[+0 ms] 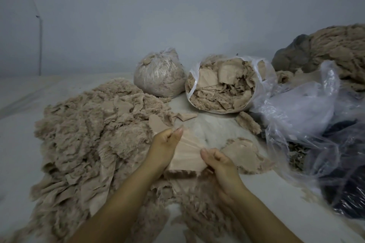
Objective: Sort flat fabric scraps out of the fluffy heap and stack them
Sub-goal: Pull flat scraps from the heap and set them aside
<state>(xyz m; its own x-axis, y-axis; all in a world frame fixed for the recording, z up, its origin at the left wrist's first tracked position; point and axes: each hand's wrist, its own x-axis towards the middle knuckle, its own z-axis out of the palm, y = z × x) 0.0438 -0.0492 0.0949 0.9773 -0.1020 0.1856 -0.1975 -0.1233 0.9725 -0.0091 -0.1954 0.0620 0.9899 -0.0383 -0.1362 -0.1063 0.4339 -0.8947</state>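
Stretching a flat scrap (186, 154) taut at lower centre, the left hand (166, 144) and right hand (219, 161) pinch opposite edges; it looks light, limp, best held by edges.

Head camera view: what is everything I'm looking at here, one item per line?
fluffy heap: one, beige, spread over the left of the floor
flat scrap: one, beige, stretched between both hands at centre
scrap stack: one small pile, beige, just right of the hands
tied bag: one, clear plastic stuffed with beige fluff, rear centre
open bag: one, clear plastic full of beige scraps, lying on its side, rear centre-right
loose plastic sheeting: clear, crumpled, right side
far pile: one, beige over grey, rear right
wall: grey-white, behind
left hand: pinches the scrap's top edge
right hand: pinches its lower right edge
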